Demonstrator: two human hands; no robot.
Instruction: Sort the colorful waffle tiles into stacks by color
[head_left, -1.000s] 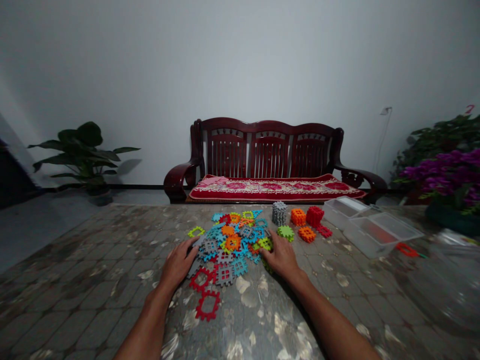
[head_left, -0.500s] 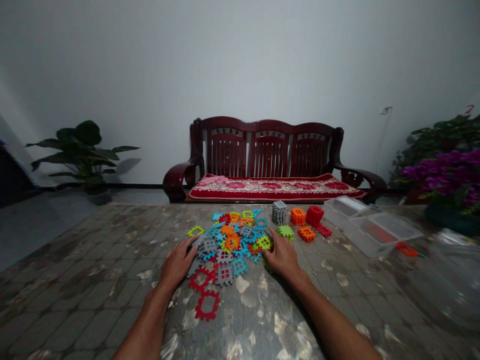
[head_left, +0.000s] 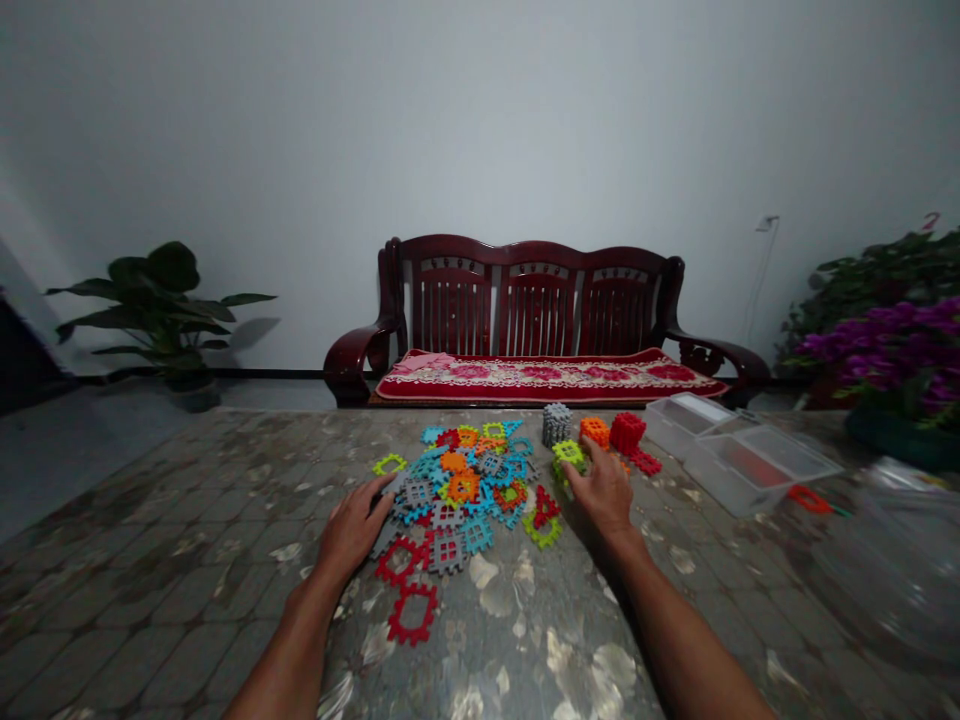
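Well, my right hand (head_left: 604, 490) pinches a lime plastic tile (head_left: 568, 455) between its fingers, just beside an orange stack (head_left: 595, 432); my left hand (head_left: 351, 530) lies open against the edge of the tile heap (head_left: 457, 490) on the table (head_left: 225, 520).

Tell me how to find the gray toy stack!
On the patterned table, facing the dark red wooden bench, find the heap of colourful plastic pieces. At its far right corner stands a gray stack, the only tower that is all gray.

The tiles (head_left: 465, 487) are moulded in matt plastic, the box (head_left: 757, 465) in clear, glossy plastic. The bench (head_left: 540, 265) is made of polished wood, its cushion (head_left: 525, 375) covered in cloth, the table (head_left: 225, 560) surfaced with a glossy finish.
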